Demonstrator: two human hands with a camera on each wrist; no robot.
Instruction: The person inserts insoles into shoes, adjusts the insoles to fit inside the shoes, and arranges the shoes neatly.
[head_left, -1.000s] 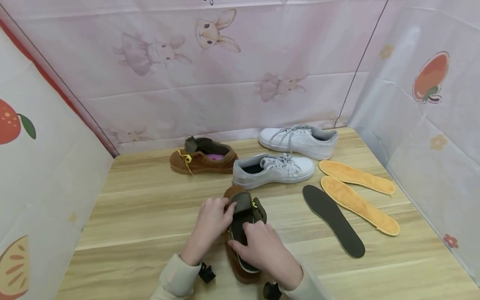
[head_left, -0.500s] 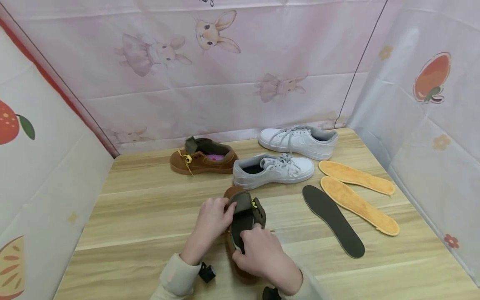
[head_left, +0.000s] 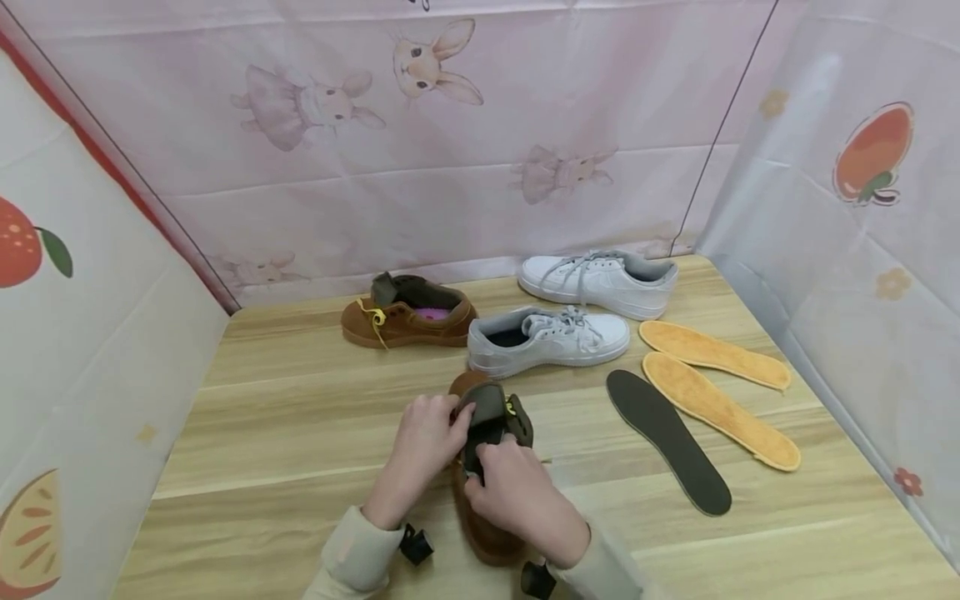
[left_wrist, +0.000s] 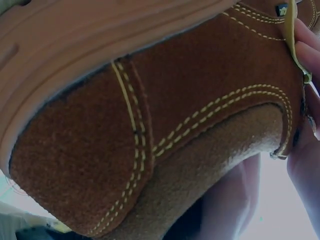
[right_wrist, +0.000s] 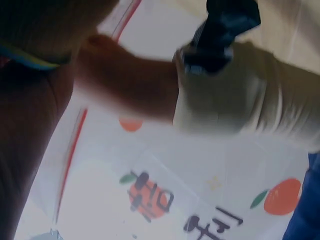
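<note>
A brown suede shoe (head_left: 491, 542) stands on the table in the head view, its toe pointing away from me. My left hand (head_left: 427, 429) grips its left side near the opening, the thumb against the raised dark tongue (head_left: 486, 406). My right hand (head_left: 517, 492) reaches into the opening, pinching a black insole (head_left: 477, 450); the hand hides much of the insole and its fingertips are partly out of sight. Close up in the left wrist view are the stitched side (left_wrist: 210, 70) and the sole. The right wrist view is dark and blurred, showing mostly the left sleeve (right_wrist: 225, 95).
Behind is another brown shoe (head_left: 408, 321) with something pink inside. Two white sneakers (head_left: 555, 342) stand to its right. On the right lie a dark insole (head_left: 667, 442) and two orange insoles (head_left: 720, 412). Printed cloth walls (head_left: 450, 200) enclose the table's back and sides.
My right hand has moved forward, deeper into the shoe's opening, carrying the black insole with it. The shoe's heel shows more now. My left hand has stayed in place.
</note>
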